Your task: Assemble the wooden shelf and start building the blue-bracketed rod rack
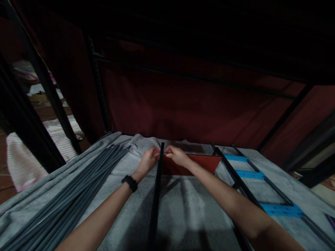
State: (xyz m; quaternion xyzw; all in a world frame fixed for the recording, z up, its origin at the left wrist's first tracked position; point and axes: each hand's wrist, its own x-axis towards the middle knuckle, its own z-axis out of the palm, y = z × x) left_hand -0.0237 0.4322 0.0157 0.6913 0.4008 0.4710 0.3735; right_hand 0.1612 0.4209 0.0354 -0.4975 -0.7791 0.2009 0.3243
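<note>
A long black bar (156, 195) runs from the near edge straight away from me over a grey cloth (188, 209). My left hand (148, 160), with a black band on its wrist, and my right hand (176, 155) meet at the bar's far end. Both pinch their fingers together there, one on each side of the bar. A thin pale thing seems to run between the fingertips; I cannot make it out. A red panel (201, 164) lies flat just behind my right hand.
Several grey rods (65, 205) lie in a bundle on the left of the cloth. A black frame with blue cross pieces (251, 174) lies on the right. Dark red fabric (183, 108) and black shelf uprights (98, 83) close off the back. Pale striped cloth (23, 160) shows beyond the left upright.
</note>
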